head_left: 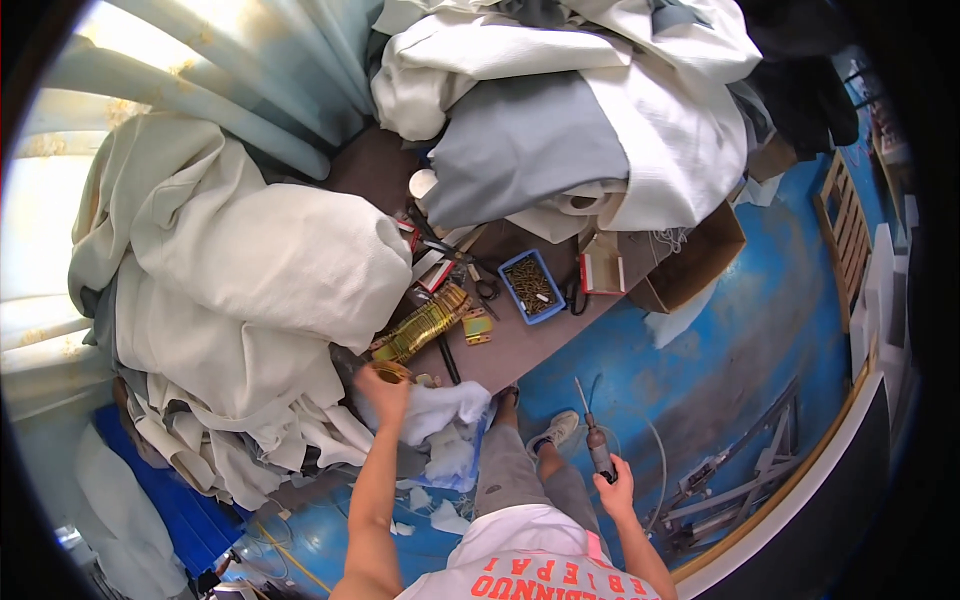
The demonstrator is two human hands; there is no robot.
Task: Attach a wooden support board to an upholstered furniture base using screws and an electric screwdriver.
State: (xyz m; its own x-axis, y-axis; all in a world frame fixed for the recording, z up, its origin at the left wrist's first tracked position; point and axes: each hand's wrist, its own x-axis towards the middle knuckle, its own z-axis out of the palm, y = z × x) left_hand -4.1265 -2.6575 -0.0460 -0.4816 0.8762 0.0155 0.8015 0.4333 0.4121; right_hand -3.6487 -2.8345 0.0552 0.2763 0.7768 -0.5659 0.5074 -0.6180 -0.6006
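My left hand (pixel 385 392) reaches to the table's near edge and is closed around a small round brass-coloured piece (pixel 388 371), beside a bundle of white fabric (pixel 440 410). My right hand (pixel 615 490) hangs lower at my side and grips a dark-handled tool with a thin metal shaft (pixel 592 430) that points up over the blue floor. A row of brass-coloured metal pieces (pixel 425 325) lies on the brown table (pixel 520 345) just beyond my left hand.
Heaps of white and grey cloth (pixel 250 280) cover the table's left and far side. A blue tray of small brass parts (pixel 531 286), scissors (pixel 487 290), a small red-lined box (pixel 602 270) and an open cardboard box (pixel 700 260) sit nearby. Metal frames (pixel 740 480) lie on the blue floor.
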